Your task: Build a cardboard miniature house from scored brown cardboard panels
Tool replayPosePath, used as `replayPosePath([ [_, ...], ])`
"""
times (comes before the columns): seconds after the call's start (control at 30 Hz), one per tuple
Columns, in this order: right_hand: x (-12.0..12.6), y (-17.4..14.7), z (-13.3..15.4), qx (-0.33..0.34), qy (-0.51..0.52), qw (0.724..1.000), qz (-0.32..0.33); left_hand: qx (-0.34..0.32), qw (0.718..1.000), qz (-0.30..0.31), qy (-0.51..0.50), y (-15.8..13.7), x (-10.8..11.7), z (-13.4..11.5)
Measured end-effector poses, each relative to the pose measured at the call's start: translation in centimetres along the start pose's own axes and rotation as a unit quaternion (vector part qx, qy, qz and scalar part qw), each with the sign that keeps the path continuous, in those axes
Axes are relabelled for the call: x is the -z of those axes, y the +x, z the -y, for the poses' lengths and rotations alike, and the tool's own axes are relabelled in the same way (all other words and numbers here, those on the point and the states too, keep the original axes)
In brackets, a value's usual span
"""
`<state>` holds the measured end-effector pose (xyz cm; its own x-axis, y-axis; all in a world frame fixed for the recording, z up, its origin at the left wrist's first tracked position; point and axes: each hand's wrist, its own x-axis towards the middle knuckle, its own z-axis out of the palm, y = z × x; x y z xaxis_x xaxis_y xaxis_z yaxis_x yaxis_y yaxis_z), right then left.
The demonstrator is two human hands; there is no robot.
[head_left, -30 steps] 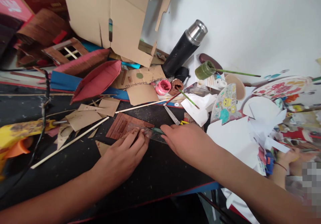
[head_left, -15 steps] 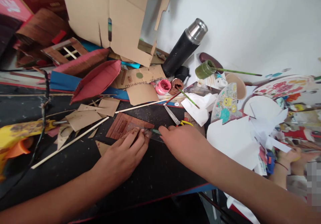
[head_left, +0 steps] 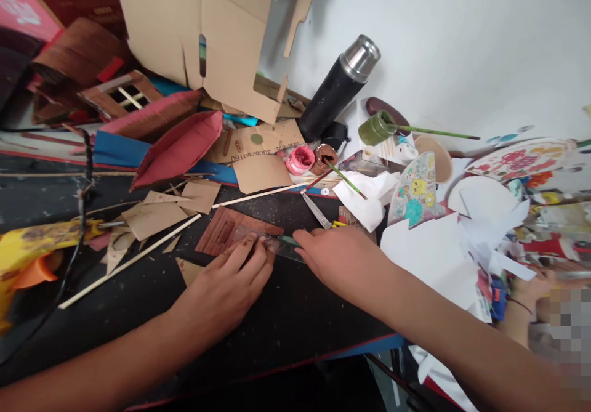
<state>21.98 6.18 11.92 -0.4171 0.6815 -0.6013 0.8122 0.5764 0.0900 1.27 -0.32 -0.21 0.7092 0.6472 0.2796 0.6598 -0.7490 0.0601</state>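
My left hand (head_left: 231,282) presses its fingertips on a clear ruler (head_left: 290,251), which lies over a brown-painted cardboard piece (head_left: 226,230) with a small raised rectangle on it. Part of both is hidden under the fingers. My right hand (head_left: 339,255) is closed around a slim green craft knife (head_left: 287,239); only its front end shows, touching down by the ruler at the cardboard's right end. Just behind the right hand lie scissors (head_left: 316,210) with yellow handles, partly covered by that hand.
A yellow glue gun (head_left: 46,246) and cardboard scraps (head_left: 154,218) lie left, beside a thin wooden stick (head_left: 133,261). Behind stand paint jars (head_left: 300,161), a leaning black flask (head_left: 330,95) and a large cardboard sheet (head_left: 194,24). White paper (head_left: 429,258) lies right, near another person's hand (head_left: 530,289).
My right hand has shifted slightly and covers more of the scissors' yellow handles. My left hand keeps its place on the ruler.
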Motion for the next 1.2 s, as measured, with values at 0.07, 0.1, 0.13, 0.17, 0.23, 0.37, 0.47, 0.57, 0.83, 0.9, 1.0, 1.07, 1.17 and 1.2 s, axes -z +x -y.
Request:
replayPosePath([
  [0.07, 0.02, -0.19, -0.03, -0.004, -0.004, 1.0, 0.005, 0.001, 1.0, 0.003, 0.002, -0.01, 0.03, -0.02],
  [0.1, 0.05, -0.27, -0.03, -0.006, -0.005, 1.0, 0.007, 0.001, 1.0, 0.004, 0.003, -0.01, 0.03, -0.02],
  [0.13, 0.07, -0.35, -0.02, -0.006, -0.005, 1.0, 0.008, 0.002, 1.0, 0.005, 0.003, -0.01, 0.01, -0.02],
  [0.17, 0.1, -0.41, -0.03, -0.007, -0.004, 1.0, 0.008, 0.002, 1.0, 0.005, 0.001, 0.01, -0.01, 0.0],
  [0.23, 0.14, -0.5, -0.07, -0.009, -0.001, 1.0, 0.005, 0.002, 1.0, 0.005, -0.003, 0.06, -0.06, 0.04],
  [0.37, 0.06, -0.44, -0.18, -0.009, 0.005, 1.0, 0.0, -0.002, 1.0, 0.001, -0.006, 0.17, -0.06, 0.11],
  [0.47, -0.14, -0.31, -0.16, -0.01, 0.006, 1.0, -0.005, -0.003, 1.0, -0.003, -0.008, 0.12, -0.02, 0.12],
  [0.57, -0.31, -0.26, -0.08, -0.011, 0.004, 1.0, -0.014, 0.0, 1.0, 0.001, -0.011, 0.01, -0.02, 0.09],
  [0.83, -0.48, -0.19, 0.11, -0.003, -0.001, 1.0, -0.025, -0.004, 1.0, 0.007, -0.012, 0.04, 0.01, 0.04],
  [0.9, -0.48, -0.1, 0.13, 0.0, -0.003, 1.0, -0.024, -0.002, 1.0, 0.006, -0.011, 0.05, 0.01, 0.04],
  [1.0, -0.42, 0.01, 0.15, 0.003, -0.005, 1.0, -0.023, 0.0, 1.0, 0.012, -0.009, 0.04, 0.05, 0.04],
  [1.07, -0.31, 0.09, 0.21, 0.007, -0.005, 1.0, -0.02, 0.0, 1.0, 0.014, -0.009, 0.02, 0.09, 0.03],
  [1.17, -0.06, 0.25, 0.45, 0.006, 0.0, 1.0, -0.011, 0.0, 1.0, 0.011, -0.007, 0.01, 0.13, 0.01],
  [1.2, 0.04, 0.32, 0.55, 0.006, 0.0, 1.0, -0.008, 0.0, 1.0, 0.009, -0.006, 0.02, 0.13, 0.01],
])
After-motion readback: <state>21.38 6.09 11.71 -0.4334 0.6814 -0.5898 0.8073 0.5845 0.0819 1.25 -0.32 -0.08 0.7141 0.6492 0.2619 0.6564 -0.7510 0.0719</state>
